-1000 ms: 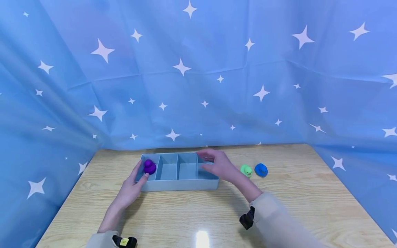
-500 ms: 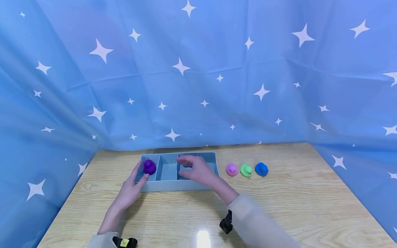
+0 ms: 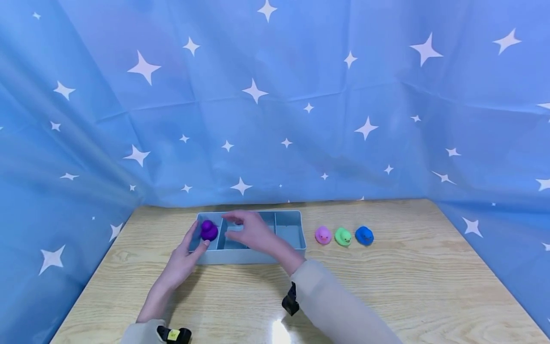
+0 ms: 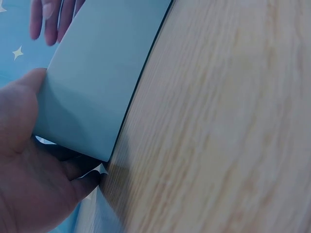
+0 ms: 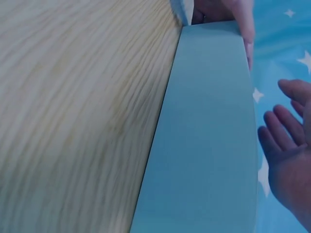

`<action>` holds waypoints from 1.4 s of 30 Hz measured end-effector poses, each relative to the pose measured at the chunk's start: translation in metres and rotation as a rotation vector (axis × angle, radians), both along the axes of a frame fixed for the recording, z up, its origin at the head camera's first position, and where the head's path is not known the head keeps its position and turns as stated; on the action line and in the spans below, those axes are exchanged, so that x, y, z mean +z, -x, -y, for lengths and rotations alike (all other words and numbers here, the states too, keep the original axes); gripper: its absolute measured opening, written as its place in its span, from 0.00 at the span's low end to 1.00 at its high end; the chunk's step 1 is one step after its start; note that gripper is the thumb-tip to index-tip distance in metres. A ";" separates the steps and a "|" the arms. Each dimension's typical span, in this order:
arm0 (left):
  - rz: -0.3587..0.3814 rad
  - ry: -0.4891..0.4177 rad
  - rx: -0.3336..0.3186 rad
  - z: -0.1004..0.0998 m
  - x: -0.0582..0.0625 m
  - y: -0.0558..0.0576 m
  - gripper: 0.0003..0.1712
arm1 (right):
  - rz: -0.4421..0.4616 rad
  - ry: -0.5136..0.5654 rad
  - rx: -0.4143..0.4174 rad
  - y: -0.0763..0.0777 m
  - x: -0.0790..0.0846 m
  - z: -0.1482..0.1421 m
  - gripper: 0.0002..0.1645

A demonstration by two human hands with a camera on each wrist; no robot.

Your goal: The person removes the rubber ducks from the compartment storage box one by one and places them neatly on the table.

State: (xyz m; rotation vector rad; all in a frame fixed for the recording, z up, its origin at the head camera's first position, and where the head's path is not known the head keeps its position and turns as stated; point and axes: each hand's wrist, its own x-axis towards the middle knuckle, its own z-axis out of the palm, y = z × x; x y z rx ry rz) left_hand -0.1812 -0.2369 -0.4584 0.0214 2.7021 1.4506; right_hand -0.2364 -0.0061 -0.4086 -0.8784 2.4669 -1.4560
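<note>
A light blue box (image 3: 236,257) with a row of compartments stands on the table, and a purple rubber duck (image 3: 209,230) sits in its leftmost compartment. My left hand (image 3: 182,260) holds the box by its left end, thumb at the front rim and fingers around the end wall; the left wrist view shows the thumb (image 4: 34,80) against the box edge. Over the compartment just right of the duck hovers my right hand (image 3: 251,231), thumb and fingers spread apart with nothing between them. In the right wrist view that hand (image 5: 291,145) is apart from the box wall.
Right of the box, a pink duck (image 3: 323,235), a green duck (image 3: 343,237) and a blue duck (image 3: 364,236) stand in a row on the wooden table (image 3: 408,286). A blue curtain (image 3: 301,119) with white stars hangs behind and at the sides.
My right hand has moved left across the box, from the rightmost compartment to beside the purple duck's one. The pink duck, hidden at first, came into view. My left hand stays in place.
</note>
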 end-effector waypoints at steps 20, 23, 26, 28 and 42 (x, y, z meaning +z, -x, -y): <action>0.015 -0.007 -0.006 0.001 0.000 0.000 0.50 | -0.022 -0.128 -0.020 0.015 0.005 0.044 0.26; 0.027 -0.036 0.010 0.001 0.000 0.000 0.49 | -0.025 -0.141 -0.027 0.016 0.006 0.051 0.25; 0.042 -0.080 0.020 0.001 0.000 0.001 0.50 | -0.022 -0.156 -0.050 0.018 0.006 0.057 0.24; 0.048 -0.099 0.025 0.001 -0.001 0.001 0.50 | -0.017 -0.167 -0.064 0.019 0.005 0.060 0.23; 0.036 -0.139 0.020 0.003 0.000 0.001 0.53 | -0.155 -0.311 -0.028 0.023 -0.012 0.068 0.21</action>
